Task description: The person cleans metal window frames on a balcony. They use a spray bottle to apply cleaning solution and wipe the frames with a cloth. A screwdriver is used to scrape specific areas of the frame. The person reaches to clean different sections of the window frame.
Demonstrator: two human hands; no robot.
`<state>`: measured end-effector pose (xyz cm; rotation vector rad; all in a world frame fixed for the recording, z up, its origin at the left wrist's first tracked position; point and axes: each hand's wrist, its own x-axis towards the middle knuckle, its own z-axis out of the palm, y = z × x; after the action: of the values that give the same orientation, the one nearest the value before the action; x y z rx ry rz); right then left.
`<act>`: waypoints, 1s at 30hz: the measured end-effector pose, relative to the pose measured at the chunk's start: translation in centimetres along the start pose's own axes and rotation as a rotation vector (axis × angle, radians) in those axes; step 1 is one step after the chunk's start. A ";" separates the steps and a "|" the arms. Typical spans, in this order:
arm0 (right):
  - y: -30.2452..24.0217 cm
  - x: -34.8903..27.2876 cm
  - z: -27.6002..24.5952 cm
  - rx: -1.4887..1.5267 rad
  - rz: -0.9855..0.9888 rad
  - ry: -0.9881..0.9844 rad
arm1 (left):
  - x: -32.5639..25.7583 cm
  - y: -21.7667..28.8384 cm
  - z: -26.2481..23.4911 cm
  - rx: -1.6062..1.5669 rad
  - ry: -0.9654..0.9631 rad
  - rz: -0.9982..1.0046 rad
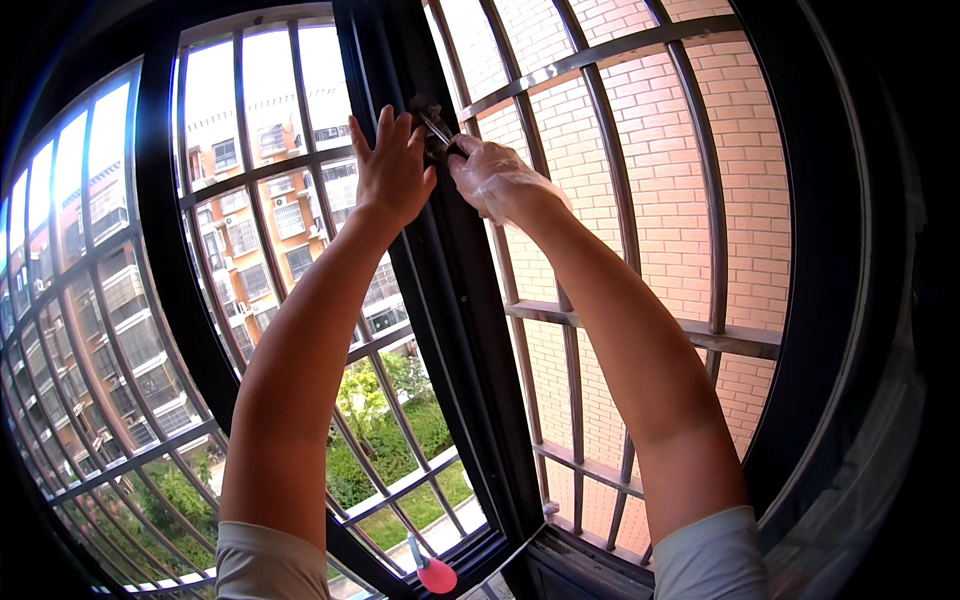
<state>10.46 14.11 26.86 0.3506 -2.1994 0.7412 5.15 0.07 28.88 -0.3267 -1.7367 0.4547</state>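
Both my arms reach up to the dark window post (440, 260) between two barred window sections. My left hand (393, 180) rests against the post's left side, fingers spread and holding nothing. On the other side, my right hand (500, 180), partly wrapped in clear, crinkled plastic, is closed around a slim tool (436, 124) with a dark grip and a shiny metal shaft. The tool's tip meets a small greyish patch on the post, up and to the right of my left fingertips. Shadow hides the tip's shape and exact kind.
Metal bars (617, 170) stand outside the right section, in front of a brick wall (745, 190). More bars cross the left windows, with buildings and greenery beyond. Low at the sill hangs or stands a pink rounded object (437, 576), near a thin pale cord (520, 550).
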 end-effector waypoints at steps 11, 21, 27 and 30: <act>-0.6 -1.4 -0.4 0.125 0.031 0.036 | -0.1 -0.1 1.0 0.007 -0.016 0.036; -1.7 2.6 -0.5 -0.242 -0.097 0.089 | -5.7 3.9 4.7 -0.674 0.442 -0.262; -3.7 9.5 -1.0 -0.378 -0.081 0.044 | -7.0 4.8 7.2 -0.725 0.404 -0.372; -4.9 12.3 -1.8 -0.042 0.085 0.147 | -6.9 5.3 7.3 -0.814 0.487 -0.351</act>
<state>5.61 11.18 38.92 0.1763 -2.0975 0.7414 -0.72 0.74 19.13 -0.6310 -1.3791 -0.5749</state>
